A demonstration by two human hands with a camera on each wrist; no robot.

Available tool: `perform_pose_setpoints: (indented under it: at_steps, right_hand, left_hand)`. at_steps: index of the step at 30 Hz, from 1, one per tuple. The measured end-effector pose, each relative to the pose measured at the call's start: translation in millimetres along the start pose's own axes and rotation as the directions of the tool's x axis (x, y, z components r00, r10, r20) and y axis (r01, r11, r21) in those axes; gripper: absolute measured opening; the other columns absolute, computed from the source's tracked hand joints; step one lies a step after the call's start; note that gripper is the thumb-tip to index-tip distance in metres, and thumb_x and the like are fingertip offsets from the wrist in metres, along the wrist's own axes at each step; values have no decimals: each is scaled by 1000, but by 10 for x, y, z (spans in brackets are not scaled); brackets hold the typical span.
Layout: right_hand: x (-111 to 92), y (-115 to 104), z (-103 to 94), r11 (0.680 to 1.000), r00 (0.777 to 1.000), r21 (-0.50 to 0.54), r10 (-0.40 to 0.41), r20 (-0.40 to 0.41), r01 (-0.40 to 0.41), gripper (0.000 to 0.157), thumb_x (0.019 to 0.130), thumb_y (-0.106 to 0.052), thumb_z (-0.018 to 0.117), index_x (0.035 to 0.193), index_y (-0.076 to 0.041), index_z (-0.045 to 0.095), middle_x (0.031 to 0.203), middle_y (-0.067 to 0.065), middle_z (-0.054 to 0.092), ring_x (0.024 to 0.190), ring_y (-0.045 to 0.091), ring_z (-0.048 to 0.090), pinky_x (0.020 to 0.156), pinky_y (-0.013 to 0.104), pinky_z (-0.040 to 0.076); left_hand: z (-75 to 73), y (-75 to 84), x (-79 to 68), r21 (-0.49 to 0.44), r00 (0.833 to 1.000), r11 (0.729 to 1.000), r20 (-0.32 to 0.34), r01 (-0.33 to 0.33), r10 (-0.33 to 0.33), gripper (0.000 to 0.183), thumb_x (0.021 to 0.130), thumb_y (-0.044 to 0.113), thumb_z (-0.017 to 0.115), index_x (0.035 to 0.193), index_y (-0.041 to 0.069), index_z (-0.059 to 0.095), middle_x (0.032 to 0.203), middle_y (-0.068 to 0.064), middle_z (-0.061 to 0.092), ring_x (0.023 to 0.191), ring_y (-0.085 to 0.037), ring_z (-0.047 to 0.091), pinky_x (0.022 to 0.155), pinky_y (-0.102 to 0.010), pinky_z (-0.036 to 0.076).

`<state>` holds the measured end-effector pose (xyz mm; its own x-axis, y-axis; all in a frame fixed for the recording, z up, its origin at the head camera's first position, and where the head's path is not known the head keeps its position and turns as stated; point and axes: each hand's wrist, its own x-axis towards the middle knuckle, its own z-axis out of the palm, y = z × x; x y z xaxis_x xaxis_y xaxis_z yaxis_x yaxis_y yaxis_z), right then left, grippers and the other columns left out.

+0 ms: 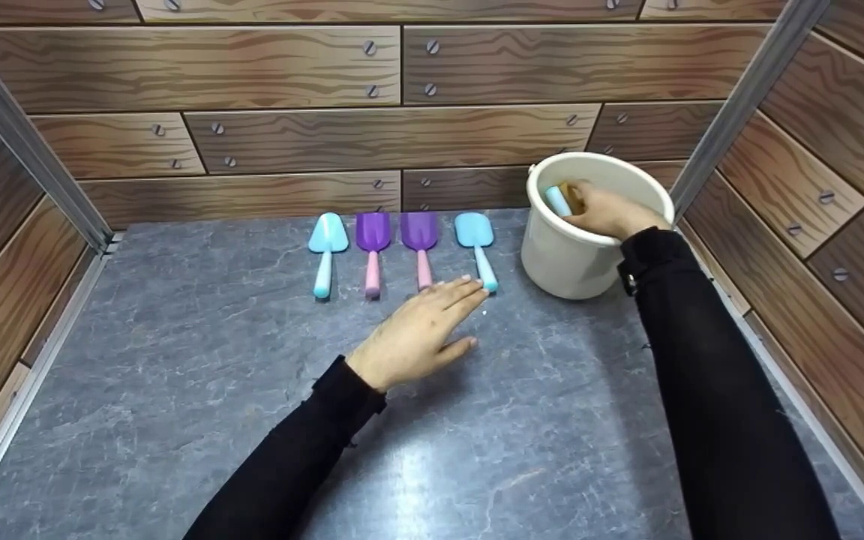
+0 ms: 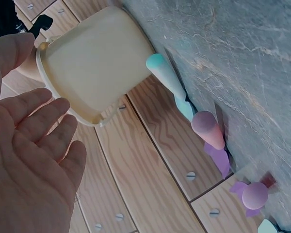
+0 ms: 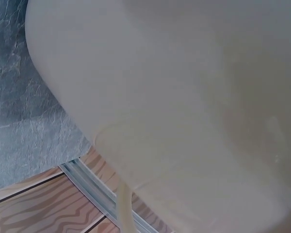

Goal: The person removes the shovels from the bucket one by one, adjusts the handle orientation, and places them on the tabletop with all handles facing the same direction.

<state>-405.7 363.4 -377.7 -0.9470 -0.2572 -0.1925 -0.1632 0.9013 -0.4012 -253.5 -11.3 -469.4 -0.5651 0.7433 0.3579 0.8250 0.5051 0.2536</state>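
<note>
Nearest to us, we find the left hand (image 1: 417, 334) above the grey surface (image 1: 177, 405), fingers extended, thumb held apart, holding nothing. In the head view its fingertips overlap the handle of the right-hand light-blue shovel (image 1: 475, 230); the left wrist view shows a gap between them. Farther off, we note that shovel, two purple shovels (image 1: 373, 231) (image 1: 419, 229) and the left-hand light-blue shovel (image 1: 328, 236) in a row, handles toward us, blades toward the back wall. To the right of the row stands the upright bucket (image 1: 567, 262). The right hand (image 1: 608, 210) reaches in over its rim and is the nearer hand to the light-blue rod (image 1: 557, 200) inside. We judge this relation to be the governing one: the rod lies left of the curled fingers, its long axis slanting from far left to near right. Whether they clamp it we cannot tell; the right wrist view shows mostly pale bucket surface and no clear grip, and only the head view shows the rod. Beyond stands the wood-patterned back wall (image 1: 289, 142).
</note>
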Motion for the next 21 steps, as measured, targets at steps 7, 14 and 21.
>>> perform_pose_setpoints:
  at_steps: [7,14,21]
  right_hand:
    - [99,124,44,999,998,-11,-35,48,35,90,112,-31,63,186,-3,20,186,35,38,169,52,43,148,70,28]
    - [-50,-27,46,994,991,-29,-107,81,110,62,118,-5,51,178,5,37,166,39,58,153,55,56,141,71,38]
    - [-57,-24,69,989,984,-50,-135,120,142,54,117,0,48,171,7,46,161,35,63,146,49,62,133,61,48]
  left_hand:
    - [-7,-2,2,-5,1000,1000,13,11,-11,72,118,32,73,178,2,47,184,-21,51,175,-39,47,149,-57,36]
    - [-8,-25,7,-12,999,999,38,40,-39,72,119,34,70,180,5,45,186,-18,48,177,-37,44,150,-55,33]
    - [-16,-31,2,-19,1000,1000,21,21,-20,71,119,32,72,178,3,47,184,-20,51,175,-39,46,149,-57,35]
